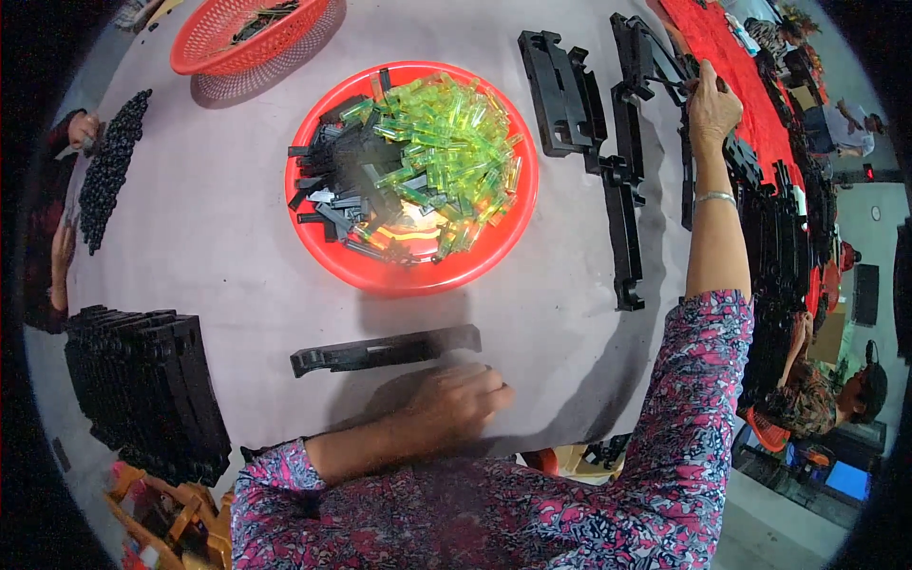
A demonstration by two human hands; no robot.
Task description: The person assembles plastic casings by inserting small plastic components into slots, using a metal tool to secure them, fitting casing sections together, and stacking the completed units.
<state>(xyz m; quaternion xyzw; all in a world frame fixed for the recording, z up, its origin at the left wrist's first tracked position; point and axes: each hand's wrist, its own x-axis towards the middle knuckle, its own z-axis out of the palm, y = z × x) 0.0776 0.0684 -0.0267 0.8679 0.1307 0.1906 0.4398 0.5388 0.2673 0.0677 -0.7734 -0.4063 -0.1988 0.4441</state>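
Observation:
My left hand point(461, 399) is curled closed above the near part of the table, a little blurred; whatever its fingers hold, if anything, is hidden. Just beyond it lies a long black plastic strip point(380, 351), apart from the fingers. My right arm reaches far out to the right, and my right hand point(714, 109) pinches a black plastic part point(686, 152) among others of its kind. Next to that hand, several long black plastic parts point(567, 100) lie in rows. A red round basin point(410, 275) holds yellow-green clear pieces point(456, 142) and small black pieces point(351, 171).
A red mesh basket point(204, 47) stands at the far left. Small black beads point(114, 166) are heaped near another person's hands point(84, 128). A stack of black parts point(147, 389) sits at the near left. More people and black parts line the right side.

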